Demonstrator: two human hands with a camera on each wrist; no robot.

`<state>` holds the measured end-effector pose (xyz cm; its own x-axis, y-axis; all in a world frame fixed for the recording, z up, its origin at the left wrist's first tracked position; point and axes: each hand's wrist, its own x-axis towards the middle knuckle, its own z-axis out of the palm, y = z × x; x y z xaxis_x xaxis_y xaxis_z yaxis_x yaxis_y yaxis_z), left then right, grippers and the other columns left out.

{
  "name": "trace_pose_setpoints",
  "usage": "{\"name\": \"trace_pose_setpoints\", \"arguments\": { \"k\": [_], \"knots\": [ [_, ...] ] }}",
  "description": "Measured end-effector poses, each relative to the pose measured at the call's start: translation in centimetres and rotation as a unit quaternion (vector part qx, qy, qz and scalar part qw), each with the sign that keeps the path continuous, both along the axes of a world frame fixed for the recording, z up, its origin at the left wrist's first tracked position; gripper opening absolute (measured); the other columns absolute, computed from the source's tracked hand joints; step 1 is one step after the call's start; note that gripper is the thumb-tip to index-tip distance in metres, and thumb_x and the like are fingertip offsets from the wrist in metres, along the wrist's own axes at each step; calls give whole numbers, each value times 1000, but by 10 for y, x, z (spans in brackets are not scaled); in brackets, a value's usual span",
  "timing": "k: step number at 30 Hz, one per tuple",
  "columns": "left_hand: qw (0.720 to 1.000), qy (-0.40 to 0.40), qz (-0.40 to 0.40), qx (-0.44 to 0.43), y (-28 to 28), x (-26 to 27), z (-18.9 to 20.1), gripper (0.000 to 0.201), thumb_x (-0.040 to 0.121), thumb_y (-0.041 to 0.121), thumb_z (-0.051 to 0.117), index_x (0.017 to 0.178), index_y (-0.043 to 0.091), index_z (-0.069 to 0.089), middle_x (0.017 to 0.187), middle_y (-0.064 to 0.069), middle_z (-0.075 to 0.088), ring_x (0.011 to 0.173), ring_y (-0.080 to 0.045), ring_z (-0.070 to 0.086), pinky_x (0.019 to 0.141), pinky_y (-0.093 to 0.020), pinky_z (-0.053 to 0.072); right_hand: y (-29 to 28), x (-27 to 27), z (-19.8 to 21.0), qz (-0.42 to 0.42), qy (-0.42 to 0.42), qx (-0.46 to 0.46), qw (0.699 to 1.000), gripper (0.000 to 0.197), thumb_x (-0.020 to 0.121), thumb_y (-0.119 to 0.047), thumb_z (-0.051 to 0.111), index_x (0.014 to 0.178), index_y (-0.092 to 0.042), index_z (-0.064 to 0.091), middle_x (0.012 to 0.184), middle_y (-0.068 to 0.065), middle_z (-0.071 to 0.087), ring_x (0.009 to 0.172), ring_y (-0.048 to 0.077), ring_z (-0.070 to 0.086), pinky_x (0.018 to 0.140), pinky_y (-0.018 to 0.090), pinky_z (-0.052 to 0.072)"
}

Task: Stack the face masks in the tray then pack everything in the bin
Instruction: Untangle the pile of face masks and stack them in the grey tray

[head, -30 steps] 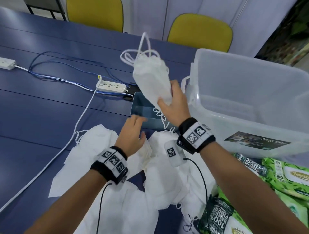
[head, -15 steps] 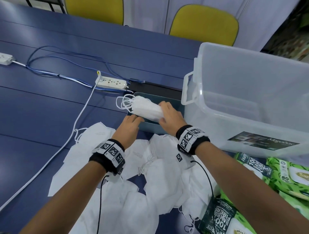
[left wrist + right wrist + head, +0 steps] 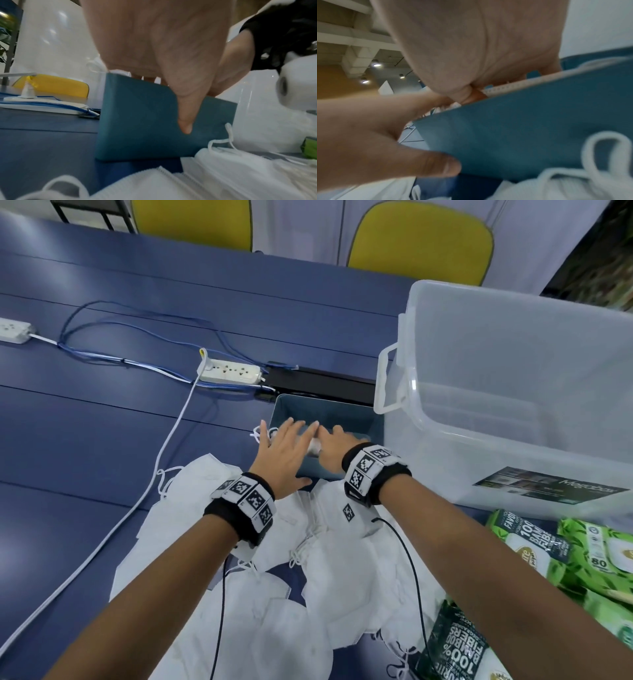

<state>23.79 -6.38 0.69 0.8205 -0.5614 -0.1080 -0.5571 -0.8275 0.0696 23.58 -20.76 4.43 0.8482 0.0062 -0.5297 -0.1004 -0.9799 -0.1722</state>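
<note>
White pleated masks pressed into rectangular teal tray.

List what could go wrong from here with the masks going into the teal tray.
1. Ear loops hang over the teal tray rim by the left hand; they may snag and drag masks out.
2. The right hand presses masks near the rim; they might spring back.
3. Loose masks overlap with tangled loops; lifting one may pull others.
</note>
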Motion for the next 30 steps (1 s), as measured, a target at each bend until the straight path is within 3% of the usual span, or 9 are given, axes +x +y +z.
{"name": "trace_pose_setpoints", "arguments": {
  "k": [3, 6, 10, 13, 17, 20, 25, 28, 30],
  "knots": [
    [998, -14, -10, 60, -6, 2, -13, 70, 91, 43, 51, 149, 18, 19, 146, -3, 39, 139, -23, 28, 111, -61, -7, -8, -8, -14, -25, 0, 38, 999, 40, 98, -34, 30, 134, -18, 36, 142, 15, 35, 127, 36, 39, 102, 55, 27],
    [998, -21, -1, 65, -8, 6, -14, 54, 95, 36, 44, 144, 15, 31, 138, -2, 50, 132, -21, 39, 112, -59, -8, -20, -16, -25, -39, 14, 56, 998, 46, 98, -48, 23, 130, -20, 42, 135, 14, 41, 124, 35, 41, 100, 51, 31],
    [997, -3, 6, 71, -11, 6, -8, 70, 94, 39, 45, 150, 13, 13, 151, -9, 31, 142, -27, 21, 112, -60, -6, -29, -18, -23, -32, -11, 80, 996, 63, 94, -64, 24, 139, -24, 37, 140, 11, 40, 128, 32, 40, 105, 49, 33],
    [1000, 8, 8, -10, -5, 3, -5, 85, 90, 40, 53, 152, 16, 0, 157, -11, 13, 146, -27, 6, 114, -56, -3, -37, -23, -17, -51, -102, 171, 979, 52, 97, -50, 36, 139, -19, 40, 136, 11, 44, 124, 27, 45, 105, 43, 35],
    [968, 10, 58, -243, 19, -3, 0, 85, 82, 23, 63, 151, 15, 14, 153, -10, 22, 145, -29, 10, 115, -54, 0, -53, -39, -8, -76, -182, 235, 952, 39, 97, -24, 50, 135, -15, 46, 128, 9, 49, 119, 20, 48, 98, 25, 34],
    [939, 8, 94, -331, 40, -16, 4, 78, 79, 22, 57, 149, 14, 22, 148, -7, 30, 143, -27, 17, 115, -50, 3, -57, -57, -7, -74, -248, 272, 927, 36, 93, -9, 53, 130, -11, 53, 124, 9, 55, 114, 18, 52, 94, 20, 36],
    [950, 85, 56, -296, 77, -59, 4, 63, 78, 41, 45, 134, 13, 48, 129, -7, 55, 119, -27, 50, 109, -28, 22, -58, -109, -19, -107, -316, 341, 879, 32, 87, 3, 55, 115, -11, 63, 110, 1, 61, 101, 17, 60, 92, 19, 45],
    [961, 184, -16, -206, 93, -100, -4, 63, 73, 56, 39, 130, 31, 44, 126, 2, 56, 116, -17, 52, 104, -24, 32, -61, -145, -32, -119, -259, 309, 907, 31, 86, -3, 59, 110, -23, 61, 109, 1, 61, 94, 15, 57, 86, 24, 43],
    [962, 235, -70, -123, 102, -131, -14, 73, 70, 66, 43, 136, 37, 33, 134, 9, 46, 126, -7, 40, 107, -20, 23, -60, -166, -40, -132, -191, 282, 931, 32, 85, -14, 67, 113, -27, 57, 110, -1, 55, 95, 11, 52, 88, 26, 41]
  ]
}}
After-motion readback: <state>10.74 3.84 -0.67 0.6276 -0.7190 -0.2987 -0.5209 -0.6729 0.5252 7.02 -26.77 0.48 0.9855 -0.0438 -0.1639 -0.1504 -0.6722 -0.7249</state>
